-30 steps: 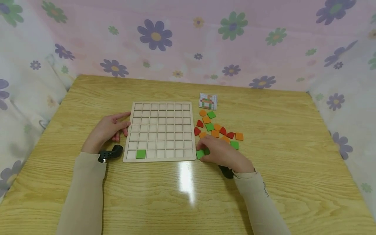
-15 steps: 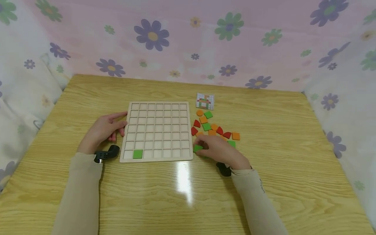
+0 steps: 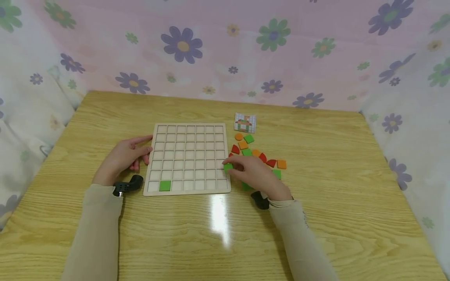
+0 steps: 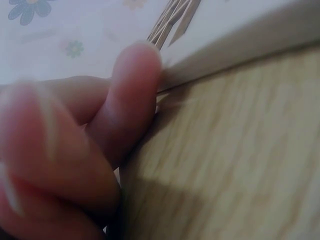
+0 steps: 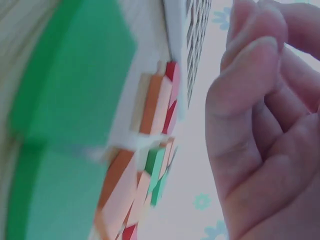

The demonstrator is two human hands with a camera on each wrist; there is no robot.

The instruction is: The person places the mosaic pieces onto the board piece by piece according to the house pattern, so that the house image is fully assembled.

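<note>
A wooden grid board (image 3: 191, 192) lies flat on the table, with a green square tile (image 3: 165, 185) sitting in its front row, second cell from the left. Along the board's left edge, my left hand (image 3: 123, 158) rests its thumb and index fingertip; the left wrist view shows a fingertip right at the board's side (image 4: 240, 47). Between thumb and fingers my right hand (image 3: 254, 171) pinches another green square tile (image 3: 227, 168), which overlaps the board's right rim in the head view. That held tile is hidden in the right wrist view, behind the fingers (image 5: 245, 75).
Right of the board lie several loose pieces: orange squares (image 3: 281, 164), red quarter-rounds (image 3: 271, 163), an orange circle (image 3: 239, 137) and green squares (image 3: 249, 138), some partly covered by my right hand. Behind them lies a small printed pattern card (image 3: 245, 123). A flowered cloth (image 3: 211, 50) hangs behind the table.
My right hand has picked up a green square tile from the loose pieces and carried it left and away from me to the board's right rim. The left hand stays at the board's edge.
</note>
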